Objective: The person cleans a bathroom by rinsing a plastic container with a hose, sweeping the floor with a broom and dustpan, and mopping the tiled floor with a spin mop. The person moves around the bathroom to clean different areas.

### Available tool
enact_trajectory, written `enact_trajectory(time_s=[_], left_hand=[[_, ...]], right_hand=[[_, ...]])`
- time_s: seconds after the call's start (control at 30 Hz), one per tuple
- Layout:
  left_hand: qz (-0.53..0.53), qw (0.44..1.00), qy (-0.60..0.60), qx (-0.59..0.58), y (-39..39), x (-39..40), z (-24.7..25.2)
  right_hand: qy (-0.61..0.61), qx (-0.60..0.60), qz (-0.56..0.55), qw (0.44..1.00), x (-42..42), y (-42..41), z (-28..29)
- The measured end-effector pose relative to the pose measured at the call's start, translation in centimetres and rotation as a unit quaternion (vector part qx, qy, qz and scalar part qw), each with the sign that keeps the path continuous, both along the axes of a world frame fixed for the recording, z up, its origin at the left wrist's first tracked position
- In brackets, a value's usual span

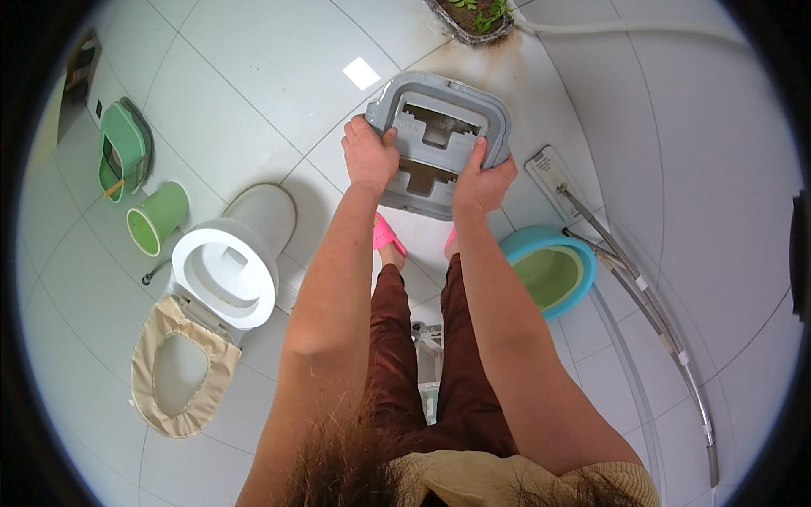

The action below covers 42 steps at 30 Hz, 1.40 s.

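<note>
Both hands grip a grey plastic mop bucket (437, 152) with two rectangular slots in its top; brownish water or dirt shows through the slots. My left hand (372, 152) holds the bucket's left edge, thumb on the top. On the opposite side, my right hand (481, 179) grips the lower right edge, its thumb also on top. The bucket is in front of my pink slippers (388, 234), over the tiled floor; whether it touches the floor I cannot tell.
An open toilet (225, 277) with a beige cloth seat cover (184, 367) stands left, near a green bin (157, 218) and a green basin (120, 152). At right are blue and green basins (586, 253) and flat mops (551, 180). A planter (475, 25) and hose (608, 26) lie ahead.
</note>
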<state>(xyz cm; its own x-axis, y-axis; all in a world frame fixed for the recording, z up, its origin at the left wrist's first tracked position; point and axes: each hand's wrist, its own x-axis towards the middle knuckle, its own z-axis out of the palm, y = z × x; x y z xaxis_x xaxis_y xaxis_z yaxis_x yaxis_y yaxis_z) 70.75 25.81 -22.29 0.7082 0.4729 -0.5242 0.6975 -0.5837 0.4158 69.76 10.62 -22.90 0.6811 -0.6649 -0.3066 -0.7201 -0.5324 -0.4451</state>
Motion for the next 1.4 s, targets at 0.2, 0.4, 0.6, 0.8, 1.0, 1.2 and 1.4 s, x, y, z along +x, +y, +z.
enact_trajectory(time_s=[0.2,0.4,0.6,0.8,1.0,1.2,1.4], left_hand=[[0.003,0.998,-0.019,-0.054,1.0,-0.3,-1.7],[-0.022,0.989,-0.039,-0.143,2.8,-0.2,-3.0],[0.016,0.993,0.004,-0.118,4.0,1.4,-1.3],[0.004,0.998,0.010,-0.060,3.5,1.0,0.7],[0.012,0.999,-0.017,-0.045,2.9,1.1,4.8],[0.095,0.988,-0.060,-0.109,0.8,-3.4,8.6],[0.080,0.973,-0.159,-0.147,0.9,-8.4,9.7]], right_hand=[[-0.024,0.087,0.001,0.996,0.0,-0.3,0.6],[-0.071,0.280,0.049,0.956,-0.4,-4.4,-3.2],[-0.007,0.316,0.029,0.948,0.8,-5.6,-1.7],[0.002,0.123,0.078,0.989,0.3,-4.9,0.6],[-0.046,0.131,0.044,0.989,-0.1,-4.7,4.3],[-0.042,0.133,0.130,0.982,0.3,-6.7,7.3],[0.025,0.102,0.503,0.858,6.1,-7.9,12.1]])
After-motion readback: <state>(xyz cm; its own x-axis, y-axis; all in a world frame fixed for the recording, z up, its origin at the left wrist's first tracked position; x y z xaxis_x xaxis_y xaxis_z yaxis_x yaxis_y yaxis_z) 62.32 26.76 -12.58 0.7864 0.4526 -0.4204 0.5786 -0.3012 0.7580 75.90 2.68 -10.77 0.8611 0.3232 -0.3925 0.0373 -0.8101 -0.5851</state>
